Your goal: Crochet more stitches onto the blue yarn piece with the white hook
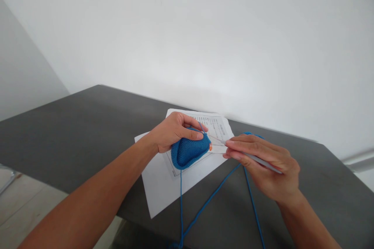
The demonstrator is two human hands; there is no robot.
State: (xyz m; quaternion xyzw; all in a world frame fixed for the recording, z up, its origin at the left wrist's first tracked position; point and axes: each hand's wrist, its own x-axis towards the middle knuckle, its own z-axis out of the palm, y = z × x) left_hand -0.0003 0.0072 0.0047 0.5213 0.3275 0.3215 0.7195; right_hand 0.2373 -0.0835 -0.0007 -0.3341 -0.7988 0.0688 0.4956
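Note:
My left hand [172, 132] is closed around a blue crocheted piece [188, 152], thumb on top and fingers curled behind it. A small orange marker [210, 148] sits at the piece's right tip. My right hand [269, 167] pinches a thin grey crochet hook [257, 159], whose tip reaches into the edge of the piece near my left thumb. Blue yarn [216, 192] runs from the work down past the table's front edge, and another strand loops behind my right hand.
Both hands hover over white printed sheets [163, 186] lying on a dark grey table [82, 132]. A white wall stands behind the table. Pale floor and a bit of metal frame [7, 179] show at lower left.

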